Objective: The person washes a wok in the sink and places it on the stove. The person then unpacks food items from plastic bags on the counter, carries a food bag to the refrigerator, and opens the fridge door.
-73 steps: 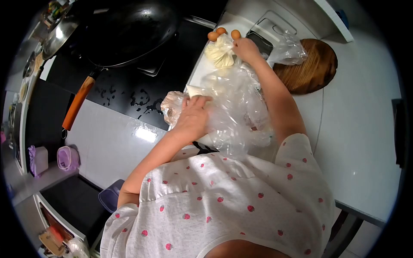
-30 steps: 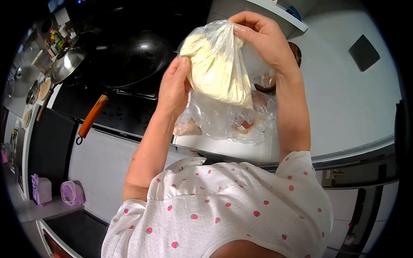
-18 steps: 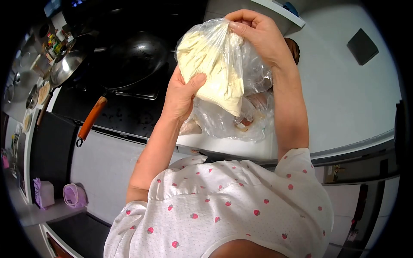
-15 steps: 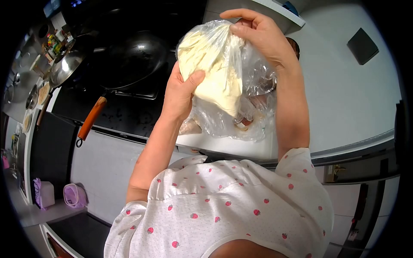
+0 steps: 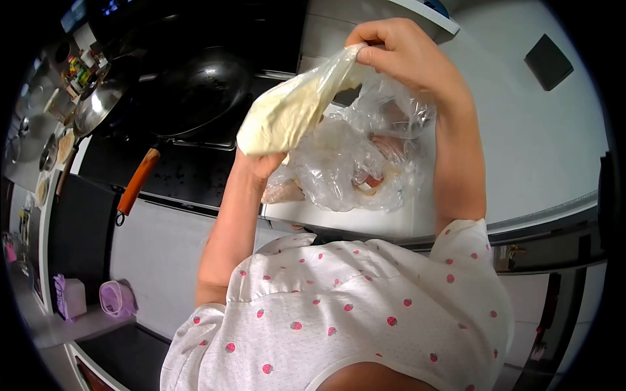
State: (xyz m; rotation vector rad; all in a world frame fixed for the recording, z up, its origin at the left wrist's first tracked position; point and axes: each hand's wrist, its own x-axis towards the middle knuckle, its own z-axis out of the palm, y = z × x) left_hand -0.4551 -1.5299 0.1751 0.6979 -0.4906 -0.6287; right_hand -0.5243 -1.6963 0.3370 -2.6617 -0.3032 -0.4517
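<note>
A clear plastic bag of pale yellow powder is held tilted above the counter, its bulky end at the lower left. My right hand pinches the gathered top of the bag between thumb and fingers. Beneath the full end, my left hand supports the bag, most of its fingers hidden behind it. Crumpled clear plastic bags lie on the white counter below, with something reddish brown inside one. A smaller bag with pinkish contents rests beside them, near the hob.
A black wok with an orange wooden handle stands on the black hob at the left. Past it are a steel lid and bottles. A purple-lined basket is at the lower left.
The powder bag was lifted from the counter into both hands. Lately its full end has swung left and down, and my left thumb has gone from its front. My right hand has shifted slightly right.
</note>
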